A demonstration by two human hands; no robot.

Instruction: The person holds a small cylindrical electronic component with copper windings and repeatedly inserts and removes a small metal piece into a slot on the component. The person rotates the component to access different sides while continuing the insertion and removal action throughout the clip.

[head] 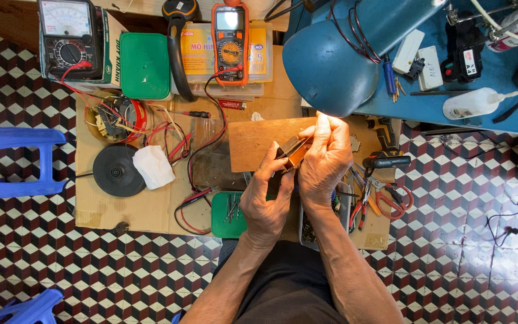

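Both my hands are raised under the blue lamp shade [331,57] and together hold a small brown and dark electrical part [295,150]. My left hand [267,201] grips its lower left side with thumb and fingers. My right hand [325,165] wraps its right side, fingertips pinched near the top by the lamp's light. What kind of part it is I cannot tell; most of it is hidden by my fingers. Below my hands lie a wooden board [259,141] and a green tray [228,215] with small metal bits.
A cardboard sheet [127,207] on the tiled floor carries an analogue meter [70,36], an orange digital multimeter [230,42] with red and black leads, a green box [145,65], a black disc [118,171], a white cloth [154,167] and pliers [385,201]. A blue stool [13,162] stands left; a blue bench [481,66] right.
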